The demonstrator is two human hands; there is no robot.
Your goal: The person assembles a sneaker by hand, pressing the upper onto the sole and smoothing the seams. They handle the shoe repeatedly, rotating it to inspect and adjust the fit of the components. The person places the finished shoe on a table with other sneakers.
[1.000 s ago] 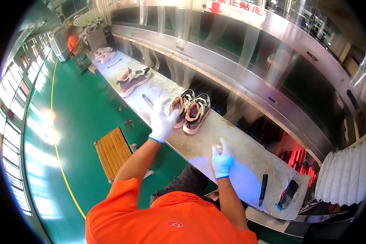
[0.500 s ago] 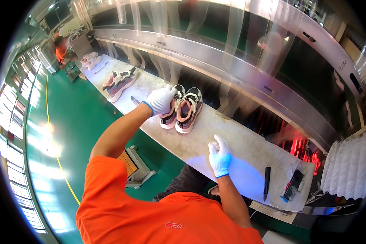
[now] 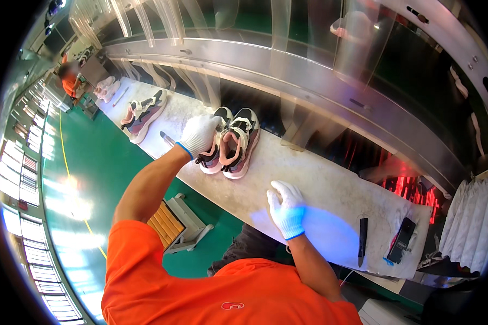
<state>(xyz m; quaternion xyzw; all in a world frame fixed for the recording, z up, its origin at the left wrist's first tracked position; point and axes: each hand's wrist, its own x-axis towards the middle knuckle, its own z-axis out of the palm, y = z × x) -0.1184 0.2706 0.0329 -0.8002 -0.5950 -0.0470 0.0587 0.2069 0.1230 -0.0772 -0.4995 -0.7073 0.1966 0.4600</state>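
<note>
At the right end of the bench (image 3: pixel 309 168), a black phone (image 3: pixel 402 241) lies on or inside clear plastic (image 3: pixel 413 242); which cannot be told. Midway along the bench, the gloved left hand (image 3: pixel 199 134) bends its fingers against the left of two sneakers (image 3: pixel 243 145); whether it grips cannot be told. The gloved right hand (image 3: pixel 287 208), open, thumb spread, is over the bench's near side. Bench top stretches from the sneakers to a knife (image 3: pixel 362 242). Both sneakers' toes face the bench's far edge, long axes across it.
</note>
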